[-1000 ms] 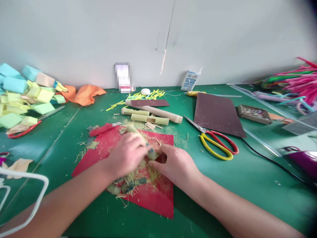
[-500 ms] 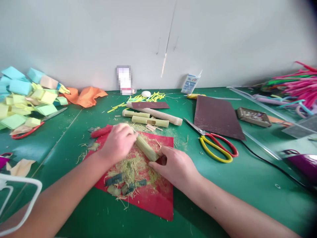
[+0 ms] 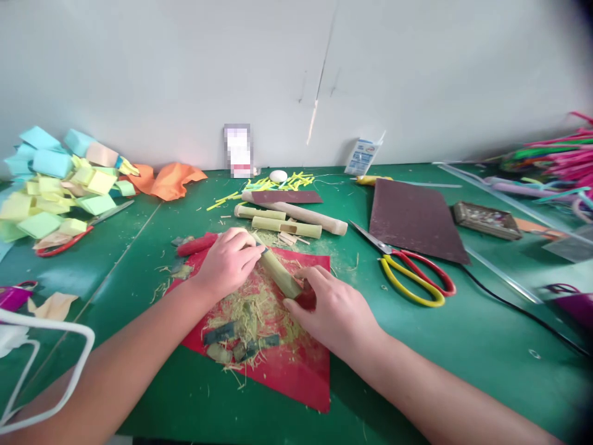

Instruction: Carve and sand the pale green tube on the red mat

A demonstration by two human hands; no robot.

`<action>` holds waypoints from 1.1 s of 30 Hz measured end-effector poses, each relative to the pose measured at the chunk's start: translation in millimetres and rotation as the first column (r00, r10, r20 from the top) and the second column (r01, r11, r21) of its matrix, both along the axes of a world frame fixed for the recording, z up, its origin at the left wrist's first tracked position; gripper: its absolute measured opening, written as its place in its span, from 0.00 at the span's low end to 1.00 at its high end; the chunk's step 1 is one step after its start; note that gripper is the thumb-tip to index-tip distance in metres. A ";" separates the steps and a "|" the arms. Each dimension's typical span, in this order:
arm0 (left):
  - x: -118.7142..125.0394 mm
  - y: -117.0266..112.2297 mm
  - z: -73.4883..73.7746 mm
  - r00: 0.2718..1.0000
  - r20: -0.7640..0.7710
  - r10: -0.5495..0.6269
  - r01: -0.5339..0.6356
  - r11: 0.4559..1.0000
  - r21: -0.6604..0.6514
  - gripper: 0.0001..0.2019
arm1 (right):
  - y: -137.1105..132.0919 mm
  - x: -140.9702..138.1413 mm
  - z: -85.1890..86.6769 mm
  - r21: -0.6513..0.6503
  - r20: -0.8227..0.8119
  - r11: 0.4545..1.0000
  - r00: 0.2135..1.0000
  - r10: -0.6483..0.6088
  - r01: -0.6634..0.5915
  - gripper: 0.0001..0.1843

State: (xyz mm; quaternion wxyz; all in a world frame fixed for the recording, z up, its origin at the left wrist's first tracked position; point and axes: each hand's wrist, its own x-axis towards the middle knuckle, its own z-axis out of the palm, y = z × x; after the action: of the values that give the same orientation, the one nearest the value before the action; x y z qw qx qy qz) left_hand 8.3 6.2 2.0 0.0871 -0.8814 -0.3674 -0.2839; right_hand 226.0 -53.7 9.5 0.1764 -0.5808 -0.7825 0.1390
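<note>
Nearest us, at the lower left, a white bent-wire frame (image 3: 55,364) stands on the green table mat (image 3: 463,334). Ahead lies a red rectangular sheet (image 3: 287,371), strewn with pale yellow-green shavings (image 3: 245,309) and a few dark peel scraps.

Over this sheet our right hand (image 3: 336,312) pinches the near end of a pale green bamboo stick (image 3: 278,275), thumb and fingers closed on it. The stick lies slanted on the sheet, running away to the left. Our left hand (image 3: 227,262) is curled shut at its far end, holding a small dark tool (image 3: 264,250) against the stick; we cannot tell what kind of tool it is.

Just beyond the left hand a red-handled knife (image 3: 197,245) lies at the sheet's far corner. To the right, well apart, rest yellow-and-red scissors (image 3: 417,281).

Farther back lie short cut bamboo pieces (image 3: 287,227), a long wooden dowel (image 3: 301,213) and a brown sandpaper sheet (image 3: 414,219). At the far left sits a heap of pastel paper blocks (image 3: 60,185).
</note>
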 end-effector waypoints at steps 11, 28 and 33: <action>-12.8 17.4 -7.2 0.997 0.077 0.013 -0.010 0.999 -0.042 0.10 | 4.7 1.3 -3.3 -0.009 0.031 1.000 0.999 0.011 -0.011 0.11; 12.3 -4.0 2.1 1.000 0.011 -0.021 0.021 1.000 0.005 0.10 | 4.9 2.0 -1.3 -0.033 0.012 0.999 1.000 0.017 -0.017 0.11; 19.8 -16.8 0.4 0.966 -0.014 -0.256 0.253 0.960 -0.121 0.10 | 5.7 2.9 -2.3 -0.055 0.009 0.998 1.000 0.027 -0.026 0.08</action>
State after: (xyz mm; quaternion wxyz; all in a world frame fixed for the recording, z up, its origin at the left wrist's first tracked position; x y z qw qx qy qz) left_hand 28.1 -10.6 2.4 0.0029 -0.9290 -0.2657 -0.2577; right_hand 228.9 -47.9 7.3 0.1548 -0.5755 -0.7869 0.1598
